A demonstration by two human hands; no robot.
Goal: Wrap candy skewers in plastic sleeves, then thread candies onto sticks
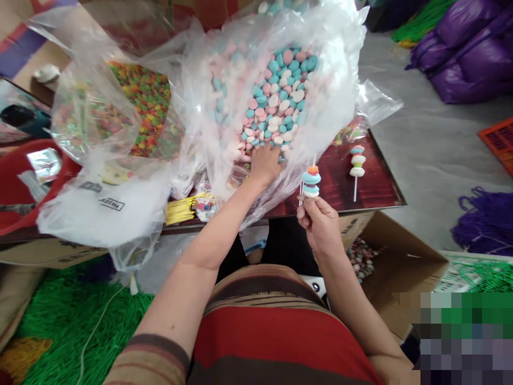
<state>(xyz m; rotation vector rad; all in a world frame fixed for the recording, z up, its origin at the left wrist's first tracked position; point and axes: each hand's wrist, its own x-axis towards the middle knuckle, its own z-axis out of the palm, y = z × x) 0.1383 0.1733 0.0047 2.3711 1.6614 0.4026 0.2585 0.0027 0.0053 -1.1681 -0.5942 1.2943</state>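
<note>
My left hand [266,163] reaches into a big clear plastic bag [336,59], its fingers apart on the pile of pink, blue and white round candies [274,101]. The fingertips are partly hidden among them. A candy skewer [311,182] stands upright in my right hand [320,216], pinched low between thumb and fingers. Blue, white and orange pieces are threaded on it. Beside it a thin white stick [301,192] shows by the same hand. To the right, a second candy skewer [357,163] lies on the dark red table [379,184].
At the left sits a bag of small orange and green ring candies [154,101], with a red basin [16,187] beyond. Yellow twist ties [180,210] lie at the table's front edge. An open cardboard box [401,267] containing skewers stands below right. Purple bundles [468,48] rest on the floor.
</note>
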